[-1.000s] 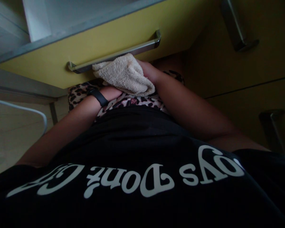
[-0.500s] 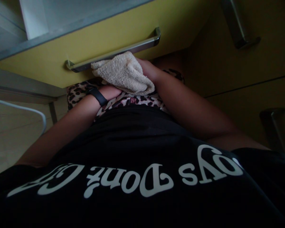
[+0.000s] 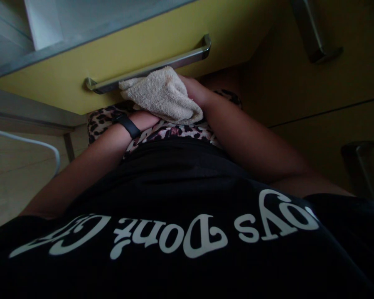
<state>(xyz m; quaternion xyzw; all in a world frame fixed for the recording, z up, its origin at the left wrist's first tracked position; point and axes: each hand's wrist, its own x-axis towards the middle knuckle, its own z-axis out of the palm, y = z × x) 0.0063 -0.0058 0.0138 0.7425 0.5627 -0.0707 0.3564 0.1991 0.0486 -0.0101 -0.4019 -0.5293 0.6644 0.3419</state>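
A beige terry cloth (image 3: 165,95) lies bunched over both hands, above my lap and just below a drawer's metal handle (image 3: 152,68). My left hand (image 3: 148,119) reaches under the cloth's lower left edge, a black band (image 3: 128,126) around its wrist. At the cloth's right side, the back of my right hand (image 3: 191,89) shows while its front part goes behind the cloth. The fingers of both hands are hidden by the fabric, so their grip does not show.
The yellow drawer front (image 3: 59,81) spans the space before me, with a grey top edge. Dark cabinet fronts with another handle (image 3: 316,35) stand on the right. A white cable (image 3: 46,145) hangs at the left. My patterned shorts (image 3: 177,132) show beneath the cloth.
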